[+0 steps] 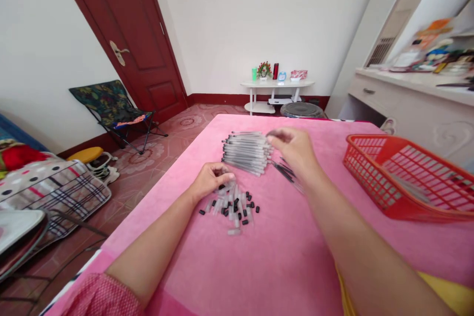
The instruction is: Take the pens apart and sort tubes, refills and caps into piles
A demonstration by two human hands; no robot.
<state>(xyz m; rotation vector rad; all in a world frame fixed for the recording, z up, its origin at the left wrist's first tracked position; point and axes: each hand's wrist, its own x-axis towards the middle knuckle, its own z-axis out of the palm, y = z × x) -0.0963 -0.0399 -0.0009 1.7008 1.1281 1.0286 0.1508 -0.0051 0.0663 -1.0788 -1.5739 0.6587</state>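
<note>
My left hand is at the far left side of a loose pile of clear pen caps and small black plugs. Its thumb and fingers are closed together over the pile's edge; what they hold is hidden. Beyond it lies a row of clear pen barrels, side by side with dark ends to the left. My right hand is pinched at the right end of this row, slightly blurred, and I cannot make out what it grips. Partly under the right wrist are several thin black refills.
A pink cloth covers the table. An orange-red plastic basket stands at the right, with some pale items inside. Past the table are a folding chair, a white side table and a round dark stool.
</note>
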